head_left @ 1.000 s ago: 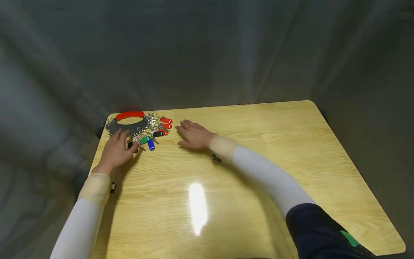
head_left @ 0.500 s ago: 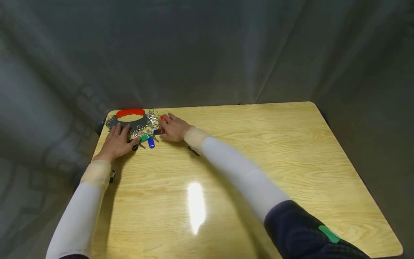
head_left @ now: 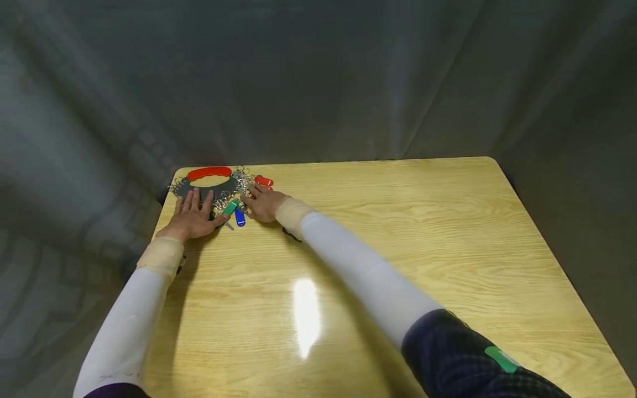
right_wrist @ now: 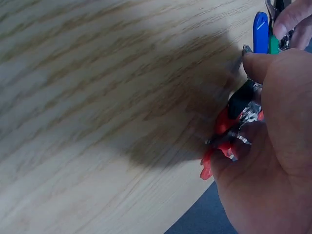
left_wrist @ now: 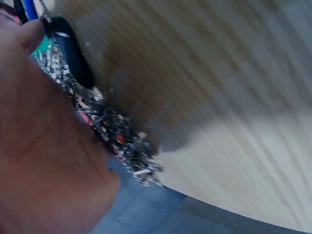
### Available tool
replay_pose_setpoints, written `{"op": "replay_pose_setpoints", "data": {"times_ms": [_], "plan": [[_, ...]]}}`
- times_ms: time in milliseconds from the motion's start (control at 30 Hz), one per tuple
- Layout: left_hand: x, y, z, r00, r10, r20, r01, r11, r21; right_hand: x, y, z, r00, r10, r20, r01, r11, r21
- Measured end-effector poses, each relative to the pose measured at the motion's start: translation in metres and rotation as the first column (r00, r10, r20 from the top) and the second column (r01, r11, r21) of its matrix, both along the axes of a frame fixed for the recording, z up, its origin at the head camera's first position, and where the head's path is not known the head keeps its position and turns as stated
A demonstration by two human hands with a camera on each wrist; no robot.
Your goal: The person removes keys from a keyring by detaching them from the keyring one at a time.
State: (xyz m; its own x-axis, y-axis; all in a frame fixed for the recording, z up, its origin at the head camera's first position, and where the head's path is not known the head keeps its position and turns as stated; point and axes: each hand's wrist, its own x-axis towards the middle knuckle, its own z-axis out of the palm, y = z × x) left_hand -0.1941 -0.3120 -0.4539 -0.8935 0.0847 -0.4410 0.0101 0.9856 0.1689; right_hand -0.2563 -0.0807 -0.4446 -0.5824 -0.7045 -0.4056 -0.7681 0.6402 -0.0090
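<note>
Key holder [head_left: 226, 189], grey with red handle [head_left: 209, 173], bearing many keys [head_left: 221, 203]; at the far left corner of wooden table [head_left: 398, 249], close to both edges. Curtain [head_left: 318, 83] just beyond; tabletop extends broadly rightward and nearward. Left hand [head_left: 191, 222]: fingers straight, spread, over the holder. Right hand [head_left: 265, 205]: fingers loosely extended, thumb parted, against keys and red tags [head_left: 264, 181]. Blue tag [head_left: 240, 217]: between hands.

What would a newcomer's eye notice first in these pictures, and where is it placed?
Probably the curved bright red handle on the flat dark grey plate, at the far left corner of the pale wood-grain table. Next, an oblong green tag and an oblong blue tag, both plastic-looking, between the left hand and right hand. A bright white glare also stands out, nearer the camera.
</note>
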Motion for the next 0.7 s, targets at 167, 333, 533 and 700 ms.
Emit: {"op": "replay_pose_setpoints", "data": {"times_ms": [167, 333, 533, 700], "plan": [[0.005, 0.018, 0.004, 1.0, -0.005, 0.023, 0.006, 1.0, -0.016, 0.0, 0.011, -0.001, 0.998, 0.059, -0.026, -0.059, 0.998, 0.004], [0.009, 0.033, 0.002, 0.999, -0.037, 0.017, 0.037, 0.999, -0.012, 0.0, 0.027, -0.002, 0.996, 0.094, -0.008, -0.094, 0.996, 0.005], [0.01, 0.052, -0.009, 0.996, -0.088, -0.01, 0.088, 0.996, -0.015, 0.004, 0.053, 0.003, 0.995, 0.096, 0.042, -0.096, 0.995, 0.004], [0.016, 0.075, -0.014, 0.991, -0.13, -0.019, 0.129, 0.991, -0.026, 0.009, 0.082, 0.001, 0.992, 0.12, 0.049, -0.12, 0.993, -0.008]]}}
